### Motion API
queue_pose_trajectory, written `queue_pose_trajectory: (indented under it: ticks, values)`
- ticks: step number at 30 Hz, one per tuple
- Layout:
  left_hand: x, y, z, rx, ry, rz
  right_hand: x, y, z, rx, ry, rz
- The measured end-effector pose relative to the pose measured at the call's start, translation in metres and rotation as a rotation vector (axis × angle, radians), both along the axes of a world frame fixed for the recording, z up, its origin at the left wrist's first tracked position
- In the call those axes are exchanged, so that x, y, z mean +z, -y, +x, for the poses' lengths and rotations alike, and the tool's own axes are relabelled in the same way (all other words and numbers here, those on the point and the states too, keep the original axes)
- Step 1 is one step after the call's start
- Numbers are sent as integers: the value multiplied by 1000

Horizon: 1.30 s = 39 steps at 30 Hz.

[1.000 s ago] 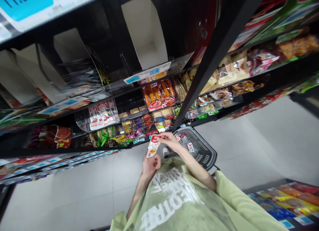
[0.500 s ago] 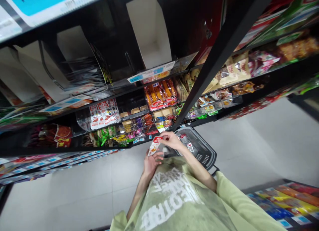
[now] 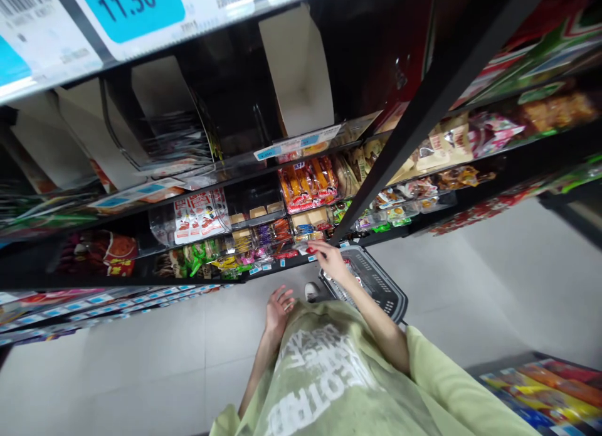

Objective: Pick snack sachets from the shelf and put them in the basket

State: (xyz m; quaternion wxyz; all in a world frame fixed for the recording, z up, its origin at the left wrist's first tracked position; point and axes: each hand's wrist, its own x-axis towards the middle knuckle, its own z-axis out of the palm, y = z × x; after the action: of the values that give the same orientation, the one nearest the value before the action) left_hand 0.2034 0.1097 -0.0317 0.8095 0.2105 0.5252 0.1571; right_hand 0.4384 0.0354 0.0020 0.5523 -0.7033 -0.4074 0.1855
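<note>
My right hand (image 3: 331, 260) pinches a small red-and-white snack packet (image 3: 307, 249) at its edge, out in front of the lower shelf. The packet is tilted and partly blurred. To the left, my left hand (image 3: 278, 310) holds nothing, its fingers apart and slightly curled near my shirt. Just beneath and right of my right forearm is a dark grey shopping basket (image 3: 392, 284), with some packets (image 3: 350, 270) inside, partly hidden by the arm.
Shelves of packaged snacks run across the front, with red-and-orange packs (image 3: 309, 184) and white-and-red pouches (image 3: 201, 215). A black diagonal post (image 3: 399, 154) stands before them. Price labels (image 3: 136, 3) edge the upper shelf. Colourful packs (image 3: 555, 389) lie at the lower right.
My right hand has moved the snack packet away from my left hand, toward the shelf and slightly right. My left hand has let go of it and drawn back a little.
</note>
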Motion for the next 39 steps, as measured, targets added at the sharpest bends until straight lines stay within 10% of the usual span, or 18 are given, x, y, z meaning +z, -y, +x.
queue_pose_trajectory:
  ticks: [8,15,29,39]
  values:
    - [-4,1,-3,15,-20,-43,-62,-29,54,-172,304,-323]
    - [-3,-2,-6,44,-26,-29,-82,-62,87,-229,297,-513]
    - [-3,-4,-4,42,-84,36,-85,-88,98,-83,366,-894]
    - [-2,-3,-2,8,-133,63,-75,-82,89,-82,480,-774]
